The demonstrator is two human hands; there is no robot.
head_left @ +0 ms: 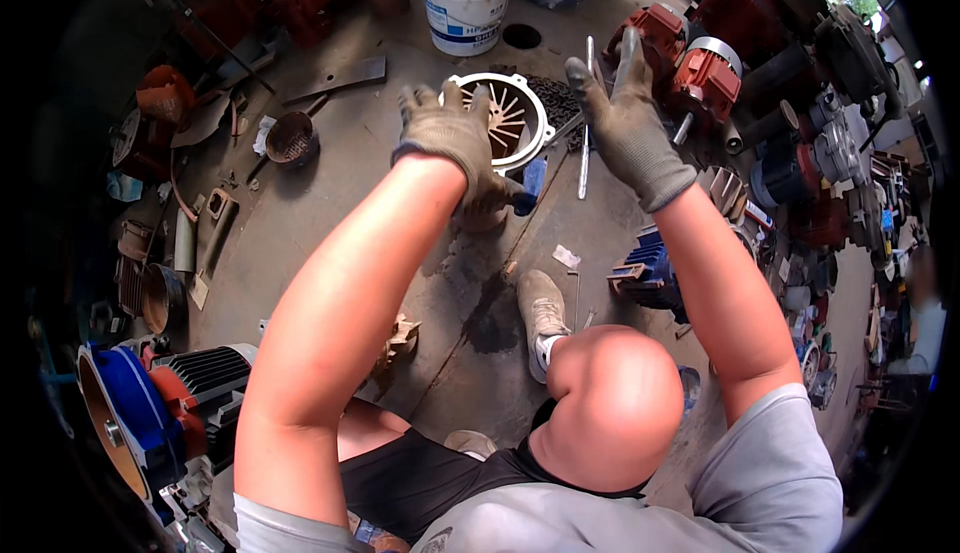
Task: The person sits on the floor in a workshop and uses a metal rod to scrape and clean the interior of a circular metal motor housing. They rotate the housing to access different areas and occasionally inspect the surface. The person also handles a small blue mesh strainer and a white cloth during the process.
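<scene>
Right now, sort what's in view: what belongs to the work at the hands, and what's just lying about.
In the work, judging by nearness:
ring, partly behind the left hand;
rod, by the open right hand; contact unclear.

Apparently just lying about:
bucket;
rusty bowl;
blue-ended motor, lower left.

Glossy metal rod [585, 163] and matt fabric gloves [627, 141]

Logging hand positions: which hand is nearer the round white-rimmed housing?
Left. The left hand overlaps the left side of the round white-rimmed housing in this view; the right hand is apart, to its right.
</scene>
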